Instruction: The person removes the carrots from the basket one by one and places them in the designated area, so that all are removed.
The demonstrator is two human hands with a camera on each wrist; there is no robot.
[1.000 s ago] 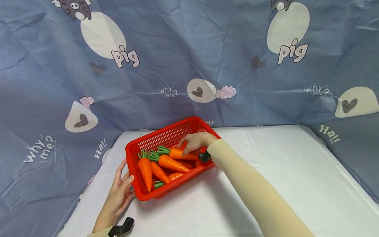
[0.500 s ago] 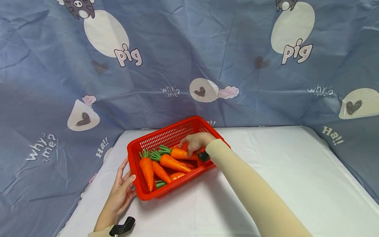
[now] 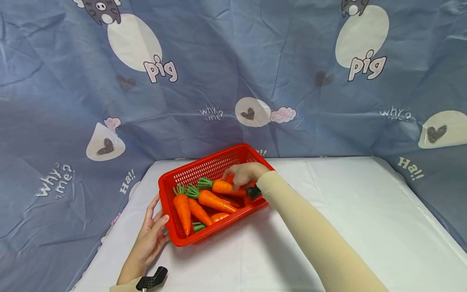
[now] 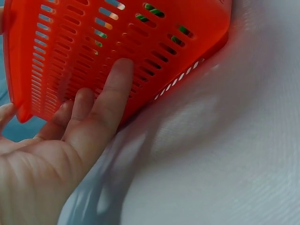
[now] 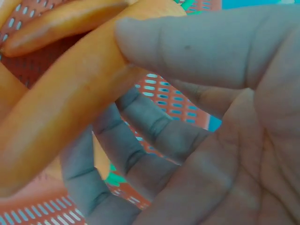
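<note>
A red plastic basket full of orange carrots stands at an angle on the white cloth. My left hand holds its left end, thumb over the rim and fingers against the slotted outer wall, as the left wrist view shows. Inside the basket's right half, my right hand grips a carrot with green stalks. In the right wrist view the thumb lies on top of this carrot and the other fingers curl beneath it. Other carrots lie to its left, with one along the left end wall.
White cloth covers the table around the basket. Close behind the basket rises a blue printed curtain, which also runs down the left and right sides. Black wrist devices sit at both sleeves.
The head view has shifted slightly, and the scene sits a little farther right. Both hands keep nearly the same places on the basket and the carrot.
</note>
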